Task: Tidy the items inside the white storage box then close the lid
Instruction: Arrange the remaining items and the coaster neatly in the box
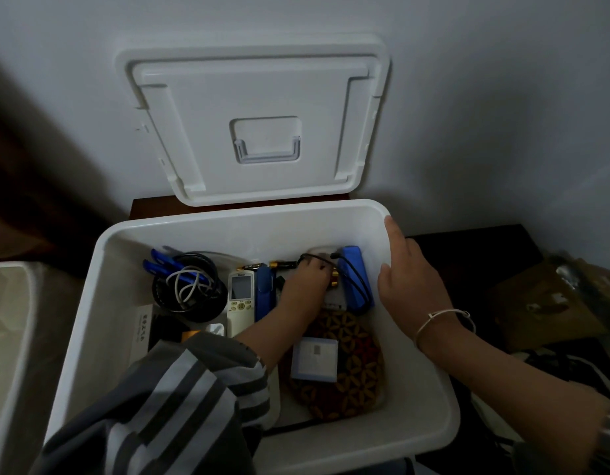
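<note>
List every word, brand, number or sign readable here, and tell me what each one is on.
None reads clearly.
White plastic remote control: small blue brand word above its screen, too blurred to read.
White flat card, leftmost item: vertical column of dark characters, too blurred to read.
White square packet on the brown patterned fabric pouch: small grey printed mark, too small to read.
</note>
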The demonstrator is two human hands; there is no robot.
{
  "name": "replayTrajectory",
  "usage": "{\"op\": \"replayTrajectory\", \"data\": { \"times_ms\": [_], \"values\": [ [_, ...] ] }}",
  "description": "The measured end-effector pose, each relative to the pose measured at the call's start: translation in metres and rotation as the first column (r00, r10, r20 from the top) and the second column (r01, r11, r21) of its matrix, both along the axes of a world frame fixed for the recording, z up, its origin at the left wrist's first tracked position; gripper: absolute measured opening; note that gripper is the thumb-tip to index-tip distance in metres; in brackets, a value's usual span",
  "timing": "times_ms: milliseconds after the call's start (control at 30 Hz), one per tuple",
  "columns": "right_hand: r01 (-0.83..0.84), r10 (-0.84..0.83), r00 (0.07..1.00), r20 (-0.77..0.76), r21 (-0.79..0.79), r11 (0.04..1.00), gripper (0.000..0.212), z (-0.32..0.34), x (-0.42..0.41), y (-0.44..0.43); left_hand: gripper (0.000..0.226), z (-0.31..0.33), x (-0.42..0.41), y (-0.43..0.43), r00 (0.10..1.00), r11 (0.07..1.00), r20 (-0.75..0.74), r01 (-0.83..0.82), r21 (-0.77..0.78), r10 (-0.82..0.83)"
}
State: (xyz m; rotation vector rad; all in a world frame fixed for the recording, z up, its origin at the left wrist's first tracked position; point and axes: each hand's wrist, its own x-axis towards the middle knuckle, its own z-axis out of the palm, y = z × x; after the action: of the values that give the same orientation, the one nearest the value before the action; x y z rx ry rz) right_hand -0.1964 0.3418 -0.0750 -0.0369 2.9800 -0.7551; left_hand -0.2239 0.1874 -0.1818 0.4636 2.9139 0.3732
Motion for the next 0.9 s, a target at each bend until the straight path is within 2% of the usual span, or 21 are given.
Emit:
{"op": "replayTrajectory", "data": {
  "times_ms": [233,400,433,533,633,700,767,900],
  "values": [
    [-0.011,0.011,1.0,-0.007,-0.004,1.0,0.067,0.0,0.001,0.0,0.035,0.015,0.01,-0.006,0.989,0.998,-0.148,-0.03,-0.061,0.021],
    [-0.008,0.008,1.0,-0.013,0.007,1.0,0.068,0.001,0.001,0.0,0.03,0.014,0.017,-0.008,0.987,0.998,-0.163,-0.003,-0.069,-0.008],
    [-0.008,0.008,1.0,-0.013,0.01,1.0,0.068,0.001,0.001,0.0,0.03,0.014,0.019,-0.008,0.992,0.997,-0.124,-0.007,-0.079,-0.003],
    [-0.012,0.012,1.0,-0.009,0.007,1.0,0.068,0.001,0.001,0.0,0.036,0.004,0.017,-0.008,0.993,0.992,-0.118,0.002,-0.129,-0.017],
    [-0.014,0.014,1.0,-0.011,0.021,1.0,0.068,0.003,0.002,-0.001,0.035,0.001,0.016,-0.005,0.993,0.995,-0.112,-0.041,-0.086,0.031],
    [-0.017,0.018,1.0,-0.011,0.033,0.999,0.068,0.003,0.002,-0.001,0.034,0.003,0.019,0.0,0.99,0.992,-0.077,-0.121,-0.042,0.118],
    [-0.018,0.018,1.0,-0.006,0.034,0.999,0.067,0.004,0.002,-0.001,0.028,0.004,0.022,0.004,0.972,0.971,0.026,-0.235,0.047,0.234],
    [-0.009,0.01,1.0,-0.002,0.039,0.999,0.067,0.006,0.002,-0.003,0.017,0.017,0.017,0.018,0.838,0.848,0.324,-0.505,0.161,0.438]
  ]
}}
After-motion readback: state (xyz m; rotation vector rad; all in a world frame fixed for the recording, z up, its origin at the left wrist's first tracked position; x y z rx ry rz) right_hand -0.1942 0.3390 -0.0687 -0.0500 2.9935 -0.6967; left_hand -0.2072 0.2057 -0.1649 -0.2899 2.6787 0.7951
